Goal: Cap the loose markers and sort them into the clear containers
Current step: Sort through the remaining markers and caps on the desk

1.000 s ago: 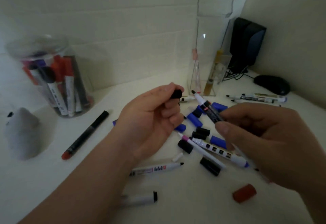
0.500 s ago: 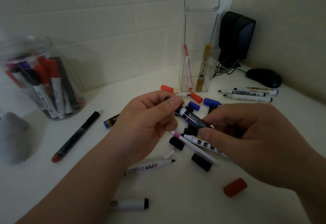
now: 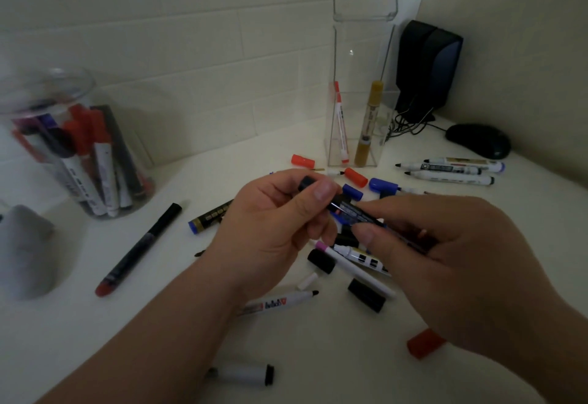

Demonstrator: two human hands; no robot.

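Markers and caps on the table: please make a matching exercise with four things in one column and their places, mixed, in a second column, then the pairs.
Things:
1. Gold marker
2. Black cap
3. Mouse
4. Red-tipped black marker

Places:
A. in the left hand
B. lying between the jar and the left hand
C. standing in the square container
D. far right, by the wall

Pairs: 1-C, 2-A, 3-D, 4-B

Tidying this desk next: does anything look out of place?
Yes. Uncapped markers and loose caps lie scattered on the white desk, outside the round jar and the tall clear container.
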